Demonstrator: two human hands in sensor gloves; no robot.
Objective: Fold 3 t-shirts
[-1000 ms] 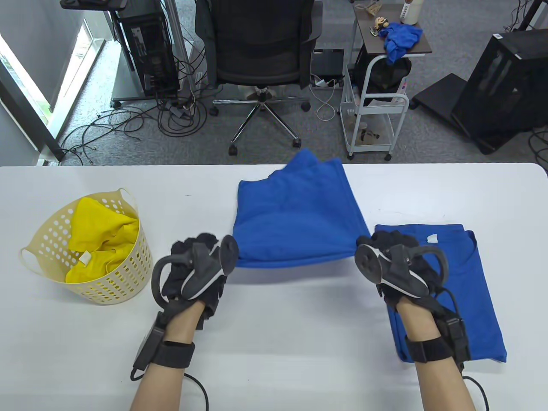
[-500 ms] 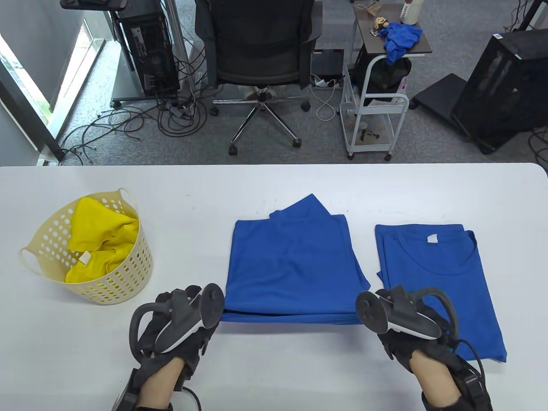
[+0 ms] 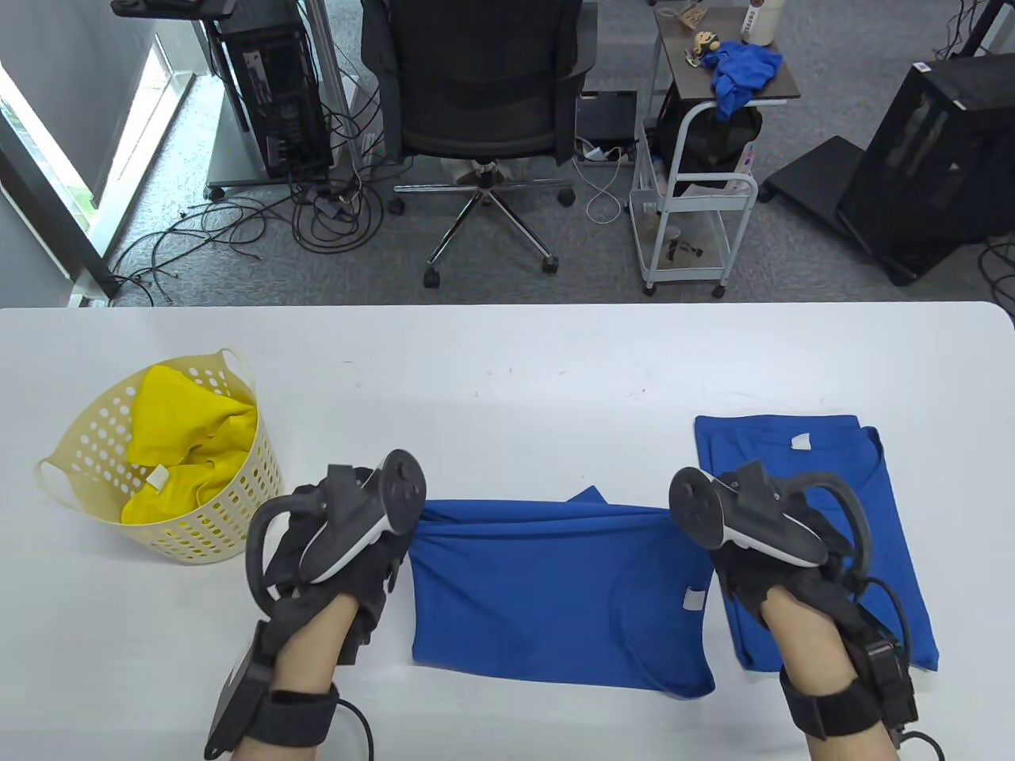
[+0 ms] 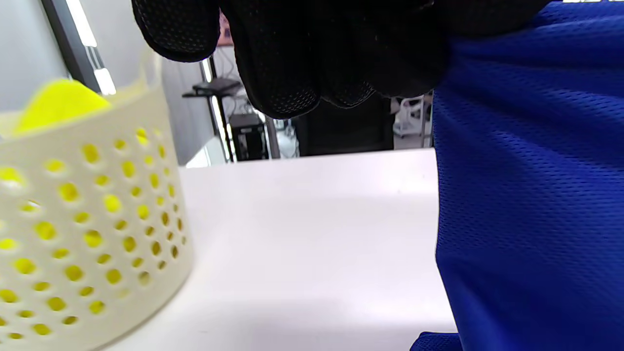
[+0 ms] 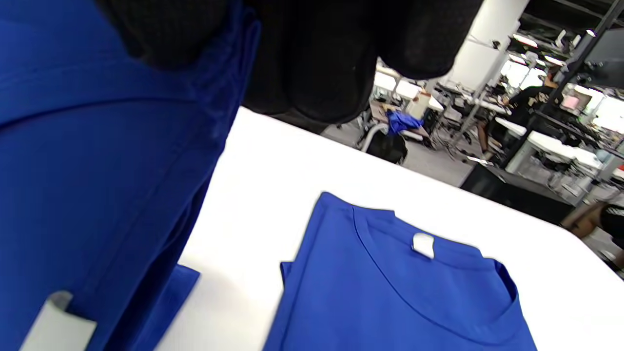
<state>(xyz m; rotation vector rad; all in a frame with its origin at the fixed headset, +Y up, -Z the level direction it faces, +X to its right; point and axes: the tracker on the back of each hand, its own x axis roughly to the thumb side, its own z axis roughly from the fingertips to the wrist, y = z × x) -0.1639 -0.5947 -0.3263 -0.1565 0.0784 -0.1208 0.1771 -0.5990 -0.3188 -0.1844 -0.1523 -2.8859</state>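
Both hands lifted, blue shirt now raised off table

bright even light, soft shadows; table view sharp, wide-angle bowed; wrist close-ups blurred.

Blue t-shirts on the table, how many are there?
2: one blue shirt held up at centre by both hands, one folded blue shirt lying at right. Others may be hidden.

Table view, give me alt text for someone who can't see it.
Two gloved hands, left hand and right hand, hold up the far edge of a blue t-shirt on a white table. A folded blue t-shirt lies right, a basket of yellow cloth left.
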